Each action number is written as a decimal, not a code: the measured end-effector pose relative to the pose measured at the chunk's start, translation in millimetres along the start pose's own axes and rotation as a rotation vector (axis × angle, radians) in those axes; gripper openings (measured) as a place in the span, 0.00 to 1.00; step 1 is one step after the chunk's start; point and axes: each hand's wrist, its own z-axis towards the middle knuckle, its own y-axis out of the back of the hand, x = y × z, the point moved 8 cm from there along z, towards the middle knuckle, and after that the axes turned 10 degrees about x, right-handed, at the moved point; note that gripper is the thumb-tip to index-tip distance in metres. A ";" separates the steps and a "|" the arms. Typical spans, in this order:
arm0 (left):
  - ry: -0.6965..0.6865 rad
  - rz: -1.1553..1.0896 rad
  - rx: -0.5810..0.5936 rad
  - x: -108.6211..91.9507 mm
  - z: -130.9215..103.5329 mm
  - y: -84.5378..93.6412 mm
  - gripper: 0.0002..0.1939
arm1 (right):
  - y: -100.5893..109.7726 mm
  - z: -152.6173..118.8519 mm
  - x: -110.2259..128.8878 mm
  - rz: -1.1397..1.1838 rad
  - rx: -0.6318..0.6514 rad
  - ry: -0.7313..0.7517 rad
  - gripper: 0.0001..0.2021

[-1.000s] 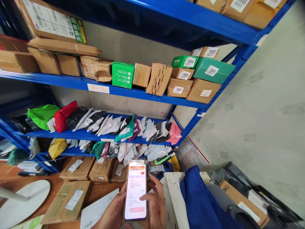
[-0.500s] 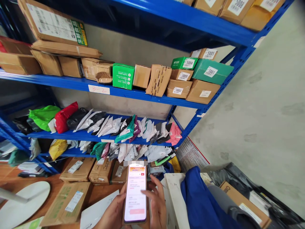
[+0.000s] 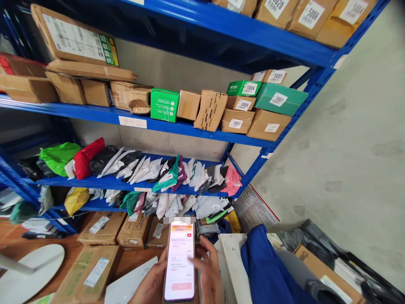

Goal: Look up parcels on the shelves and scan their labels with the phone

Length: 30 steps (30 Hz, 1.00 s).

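The room is a storage place, with a tall blue rack [image 3: 177, 128] standing before a grey wall [image 3: 329, 181]. At 6 o'clock of the view, near the lower edge, is the phone [image 3: 179, 270], lit side toward the camera. The grip of the left hand [image 3: 152, 278] is wrapped around its left side, with the thumb along the edge; the grip of the right hand [image 3: 207, 274] is loose and half unfolded, apparently with no object, and one finger reaches over the phone's right border. I cannot tell if this fingertip touches the glass. In my judgement, the main danger is that a press from this finger tilts the phone, because only the left side seems firmly held; it could then slip out. A second danger is a wrong tap, since the lines of text are set close together. Taking now the phone as the centre of the clock, a flat white packet [image 3: 129, 280] lies near 9 o'clock, and beyond it a sealed carton [image 3: 82, 276] rests on what looks like a brown floor [image 3: 74, 249]. At 3 o'clock a blue cloth [image 3: 264, 261] is beside a white ledge [image 3: 230, 257], whose hard edge a falling phone could perhaps strike. At 12 o'clock are rows of bagged parcels [image 3: 167, 179], and at 1 o'clock numbered boxes [image 3: 245, 104].
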 end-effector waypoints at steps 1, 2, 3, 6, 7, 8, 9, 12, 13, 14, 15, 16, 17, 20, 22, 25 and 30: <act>0.004 0.006 -0.021 0.5 -0.5 0.8 0.32 | -1.2 -0.1 0.5 0.000 0.022 0.005 0.23; 0.003 0.009 -0.043 0.9 -0.9 1.4 0.32 | -2.5 0.0 0.5 0.002 0.043 0.005 0.25; -0.001 0.008 -0.059 1.2 -1.2 1.3 0.32 | -3.3 0.2 0.3 0.004 0.058 -0.001 0.25; -0.038 -0.003 -0.070 0.4 -0.6 -2.9 0.33 | -1.0 1.2 0.2 0.008 0.035 -0.014 0.22; -0.049 -0.003 -0.070 -0.2 -0.2 -4.5 0.33 | 0.2 1.5 0.7 0.012 0.024 -0.010 0.22; -0.058 0.003 -0.071 -0.8 0.1 -5.9 0.33 | 1.2 1.8 1.5 0.015 0.018 -0.001 0.22; -0.062 0.011 -0.073 -1.3 0.2 -6.9 0.33 | 1.9 1.9 2.1 0.013 0.019 0.009 0.21; -0.049 0.024 -0.081 -0.6 0.4 -8.0 0.34 | 2.1 2.0 1.6 -0.018 0.054 0.017 0.25; -0.047 0.026 -0.081 -0.4 0.4 -8.1 0.34 | 2.1 2.0 0.7 -0.026 0.064 0.012 0.26; -0.050 0.027 -0.081 -0.4 0.5 -8.2 0.34 | 2.0 2.0 -0.1 -0.024 0.070 0.009 0.26; -0.050 0.029 -0.083 -0.2 0.6 -8.1 0.33 | 2.1 2.1 -0.9 -0.011 0.070 0.005 0.25; -0.052 0.031 -0.087 -0.1 0.7 -7.9 0.32 | 2.7 2.2 -1.6 0.001 0.061 0.001 0.24; -0.056 0.033 -0.089 -0.2 0.8 -7.8 0.31 | 3.5 2.2 -2.4 0.005 0.048 -0.006 0.22; -0.054 0.032 -0.072 -1.2 1.2 -10.1 0.30 | 5.8 1.3 -3.1 0.003 0.017 -0.001 0.21; -0.037 0.036 -0.046 -2.2 1.2 -13.8 0.29 | 5.5 0.6 -3.5 0.004 0.029 0.008 0.22; 0.008 0.033 0.002 -2.8 1.5 -21.4 0.25 | 4.3 0.6 -4.7 -0.010 0.052 0.000 0.27; -0.018 0.027 0.082 -5.7 4.5 -30.5 0.23 | 8.4 2.8 -3.6 -0.027 -0.014 -0.024 0.23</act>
